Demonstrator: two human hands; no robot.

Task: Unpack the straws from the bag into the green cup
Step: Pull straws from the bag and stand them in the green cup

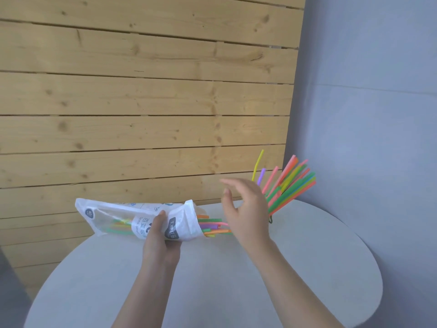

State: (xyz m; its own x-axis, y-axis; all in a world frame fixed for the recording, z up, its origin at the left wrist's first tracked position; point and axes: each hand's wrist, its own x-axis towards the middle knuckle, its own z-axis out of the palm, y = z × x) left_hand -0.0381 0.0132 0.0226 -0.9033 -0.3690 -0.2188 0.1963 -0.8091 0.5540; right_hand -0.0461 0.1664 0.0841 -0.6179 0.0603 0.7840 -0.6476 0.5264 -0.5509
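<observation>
Straws: transfer partly done

Straws [214,227] poke from bag [142,218] mouth at centre; others [292,185] fan at right, cup hidden. Left hand [162,242] grips bag; right hand [246,209] relaxed, empty. Advice: pinch few ends, draw level, bag steady.

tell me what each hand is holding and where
The left hand grips the bag around its middle, near the open end. The right hand holds nothing.

Left hand [160,242] curled in a grip, thumb on top; right hand [246,209] raised, fingers loosely spread, empty.
</observation>
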